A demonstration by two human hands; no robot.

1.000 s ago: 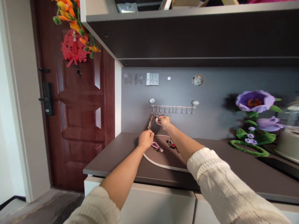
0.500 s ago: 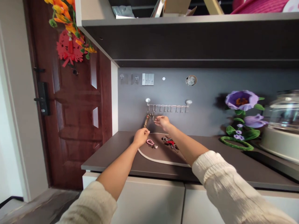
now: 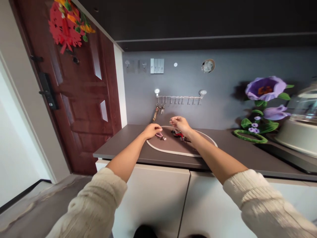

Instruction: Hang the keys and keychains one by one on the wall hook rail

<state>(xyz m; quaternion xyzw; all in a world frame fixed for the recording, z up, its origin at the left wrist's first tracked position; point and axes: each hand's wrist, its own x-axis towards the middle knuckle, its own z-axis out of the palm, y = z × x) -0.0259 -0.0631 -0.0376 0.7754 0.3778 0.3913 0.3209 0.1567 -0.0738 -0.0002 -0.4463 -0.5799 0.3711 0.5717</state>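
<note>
My left hand (image 3: 151,131) hovers over the left part of a brown oval mat (image 3: 170,150) with a pale rim; its fingers point forward, loosely apart, with nothing seen in them. Just by its fingertips lies a pink strap keychain (image 3: 161,136), partly covered. My right hand (image 3: 182,125) is above the mat, fingers loosely bent and holding nothing that shows. Below it rests a bunch of keys with a red piece (image 3: 178,135). On the wall, a silver hook rail (image 3: 179,97) carries keys (image 3: 162,109) and a brownish patterned key fob (image 3: 155,114) at its left end.
Purple artificial flowers (image 3: 266,89) and a clear-topped white appliance (image 3: 297,132) stand on the counter's right, by a flat black slab (image 3: 284,157). A dark overhead cabinet (image 3: 198,19) juts out above. Wall switches (image 3: 157,66) and a brown door (image 3: 81,109) are at left.
Both hands have drawn away from the hanging keys and come down toward the mat, the right one letting go of the keys. The view has tipped downward.
</note>
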